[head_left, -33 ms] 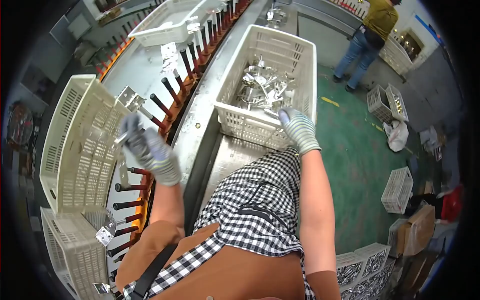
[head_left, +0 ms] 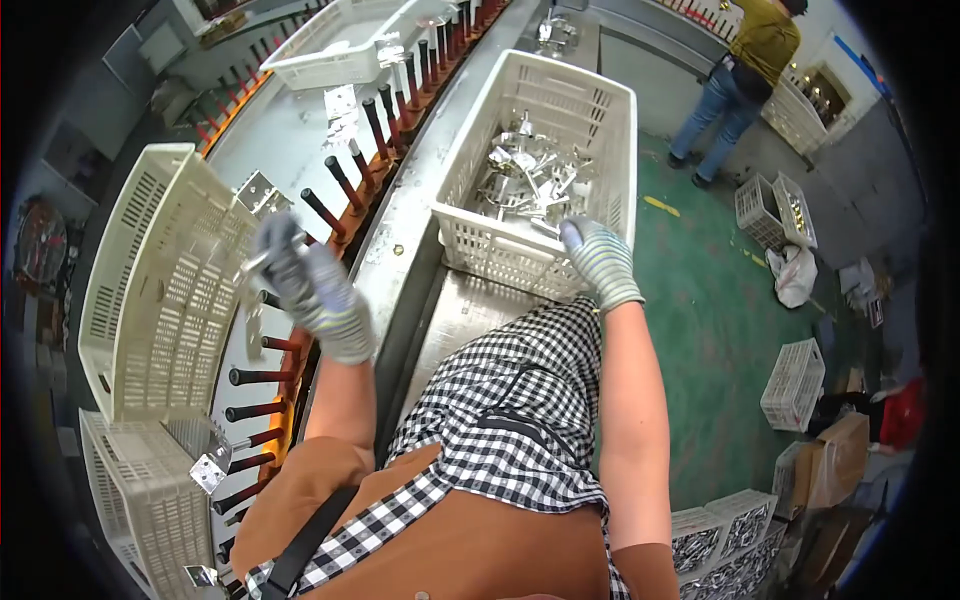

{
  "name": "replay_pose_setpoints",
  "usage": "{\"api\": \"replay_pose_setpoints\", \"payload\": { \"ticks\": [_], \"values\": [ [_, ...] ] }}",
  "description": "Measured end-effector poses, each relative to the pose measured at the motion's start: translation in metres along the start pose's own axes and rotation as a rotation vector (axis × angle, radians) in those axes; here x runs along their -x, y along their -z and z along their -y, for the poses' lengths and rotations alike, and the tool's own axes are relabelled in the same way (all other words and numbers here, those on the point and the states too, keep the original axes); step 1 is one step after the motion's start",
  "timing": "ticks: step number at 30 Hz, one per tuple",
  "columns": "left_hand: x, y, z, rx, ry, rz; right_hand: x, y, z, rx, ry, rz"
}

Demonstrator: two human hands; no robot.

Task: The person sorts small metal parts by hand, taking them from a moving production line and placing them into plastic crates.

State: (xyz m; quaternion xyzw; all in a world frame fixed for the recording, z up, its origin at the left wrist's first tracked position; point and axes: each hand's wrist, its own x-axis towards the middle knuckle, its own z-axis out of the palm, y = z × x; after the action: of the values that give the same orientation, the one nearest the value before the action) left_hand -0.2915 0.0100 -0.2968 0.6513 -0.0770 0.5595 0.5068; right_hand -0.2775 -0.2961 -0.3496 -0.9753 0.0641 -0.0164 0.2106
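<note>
My left hand [head_left: 312, 285], in a grey striped glove and blurred, is raised beside the row of dark-handled rods. Its fingers pinch a small shiny metal piece [head_left: 257, 262], whose exact kind is unclear. My right hand [head_left: 600, 258], in a similar glove, is closed at the near edge of a white plastic crate [head_left: 480, 232]. A small silvery metal piece [head_left: 545, 228] sticks out at its fingertips; the rest of the fingers are hidden. Several loose silvery metal parts [head_left: 530, 175] lie inside that crate.
Rods with dark handles [head_left: 342, 180] line the orange rack along the bench [head_left: 370, 270]. Tilted white crates [head_left: 150, 290] stand at the left, with another crate [head_left: 330, 60] beyond. At the far right, a person [head_left: 740, 85] stands on the green floor [head_left: 690, 350].
My left hand has shifted slightly right and up with the metal piece. My right hand stays at the crate's edge.
</note>
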Motion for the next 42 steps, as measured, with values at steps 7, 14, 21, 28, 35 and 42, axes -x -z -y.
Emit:
{"api": "replay_pose_setpoints", "payload": {
  "ticks": [7, 14, 21, 28, 35, 42],
  "values": [
    [0.008, -0.05, -0.018, 0.075, 0.407, 1.093, 0.006, 0.002, 0.012, 0.03, -0.023, 0.028],
    [0.021, -0.006, 0.038, 0.031, 0.494, 0.324, 0.008, -0.002, 0.009, 0.016, -0.03, -0.008],
    [0.017, 0.021, 0.076, -0.357, 0.378, 0.375, 0.009, 0.0, 0.01, 0.018, -0.026, -0.023],
    [-0.008, 0.025, 0.031, -0.067, 0.19, 0.091, 0.01, -0.005, 0.009, 0.022, 0.037, -0.081],
    [0.021, 0.0, 0.051, -0.004, 0.31, 0.394, 0.01, -0.002, 0.014, 0.033, 0.007, -0.057],
    [0.023, -0.039, 0.073, -0.299, 0.174, 0.537, 0.011, -0.004, 0.013, 0.022, 0.031, -0.082]
  ]
}}
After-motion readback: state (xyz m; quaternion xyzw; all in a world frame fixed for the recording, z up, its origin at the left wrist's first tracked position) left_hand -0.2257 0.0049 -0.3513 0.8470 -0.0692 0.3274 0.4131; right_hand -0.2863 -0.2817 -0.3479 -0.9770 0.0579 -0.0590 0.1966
